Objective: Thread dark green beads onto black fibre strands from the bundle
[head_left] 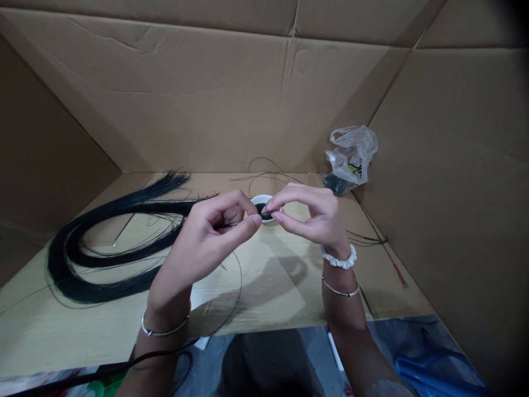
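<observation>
Over small white bowl, left hand and right hand raised, grips pinching thin black strand.

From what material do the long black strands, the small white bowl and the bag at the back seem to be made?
The long black strands look like synthetic fibre or thin plastic filament: glossy, with springy curves, though the look leaves this open. The small white bowl seems glazed ceramic, with a smooth, shiny rim. The bag looks like thin polyethylene, translucent and crinkled.
</observation>
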### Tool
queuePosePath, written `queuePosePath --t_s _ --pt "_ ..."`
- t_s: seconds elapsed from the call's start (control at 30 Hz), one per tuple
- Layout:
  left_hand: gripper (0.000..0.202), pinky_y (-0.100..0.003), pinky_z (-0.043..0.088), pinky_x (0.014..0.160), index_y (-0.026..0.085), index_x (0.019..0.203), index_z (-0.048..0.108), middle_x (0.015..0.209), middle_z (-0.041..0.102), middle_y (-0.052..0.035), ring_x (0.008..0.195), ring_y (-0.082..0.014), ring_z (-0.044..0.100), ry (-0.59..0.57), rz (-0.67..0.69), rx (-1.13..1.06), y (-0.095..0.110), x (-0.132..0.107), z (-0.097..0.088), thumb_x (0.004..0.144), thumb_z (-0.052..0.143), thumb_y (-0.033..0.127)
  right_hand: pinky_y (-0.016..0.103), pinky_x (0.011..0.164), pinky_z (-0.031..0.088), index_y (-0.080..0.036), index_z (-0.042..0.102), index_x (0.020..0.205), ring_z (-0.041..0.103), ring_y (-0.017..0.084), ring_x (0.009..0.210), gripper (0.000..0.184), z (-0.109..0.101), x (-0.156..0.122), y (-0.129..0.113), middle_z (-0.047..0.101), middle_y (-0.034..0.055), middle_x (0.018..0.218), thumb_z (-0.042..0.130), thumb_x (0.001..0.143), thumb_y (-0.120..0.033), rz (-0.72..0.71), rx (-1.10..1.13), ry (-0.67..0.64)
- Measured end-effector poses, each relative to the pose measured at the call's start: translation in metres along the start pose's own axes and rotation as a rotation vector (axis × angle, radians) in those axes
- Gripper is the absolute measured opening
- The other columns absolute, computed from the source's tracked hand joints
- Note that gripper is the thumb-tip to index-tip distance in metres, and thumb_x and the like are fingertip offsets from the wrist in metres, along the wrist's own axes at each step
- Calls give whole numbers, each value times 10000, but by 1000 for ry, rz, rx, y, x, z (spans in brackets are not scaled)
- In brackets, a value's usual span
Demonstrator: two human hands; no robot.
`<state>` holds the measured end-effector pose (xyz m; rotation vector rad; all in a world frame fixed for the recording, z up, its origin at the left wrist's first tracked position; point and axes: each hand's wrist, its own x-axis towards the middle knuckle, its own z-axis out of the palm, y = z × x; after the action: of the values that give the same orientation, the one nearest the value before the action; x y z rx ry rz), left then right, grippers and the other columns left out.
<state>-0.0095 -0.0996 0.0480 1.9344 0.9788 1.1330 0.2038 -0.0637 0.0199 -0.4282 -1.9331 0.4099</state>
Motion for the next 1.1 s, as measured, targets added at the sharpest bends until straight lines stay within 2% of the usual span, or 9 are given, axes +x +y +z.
queuePosePath --t_s 0.2,0.47,0.63,0.9,1.1 --pt "202 -223 246 459 185 746 623 562 405 51 511 -83 344 -19 -8 -19 2 -1 0 912 691 279 337 738 589 -215 732 977 731 175 823 97 -1 0 -1 789 38 888 715 888 -178 -61 -18 -2" --pt "194 -221 242 447 186 757 644 560 373 55 499 -80 328 -14 8 -19 3 0 0 914 693 288 351 727 561 -233 748 1019 733 182 813 168 2 0 -6 798 26 892 738 871 -153 -159 -119 57" --pt "209 -227 243 448 186 747 647 565 394 49 502 -81 348 -4 15 -13 3 -1 0 910 701 305 329 715 570 -231 736 1085 692 157 760 234 0 1 -7 793 28 941 767 854 -215 -42 4 48" --pt "200 -236 237 450 196 750 657 565 390 51 497 -83 340 26 12 4 3 -1 1 896 720 317 304 699 551 -202 735 919 684 147 747 78 2 0 -9 760 21 836 757 861 -249 116 90 42" --pt "192 -230 239 443 195 765 660 572 400 51 502 -82 344 40 23 21 1 -2 2 898 726 317 278 638 508 -198 722 851 632 121 665 74 6 2 -11 736 5 763 736 874 -268 157 48 65"
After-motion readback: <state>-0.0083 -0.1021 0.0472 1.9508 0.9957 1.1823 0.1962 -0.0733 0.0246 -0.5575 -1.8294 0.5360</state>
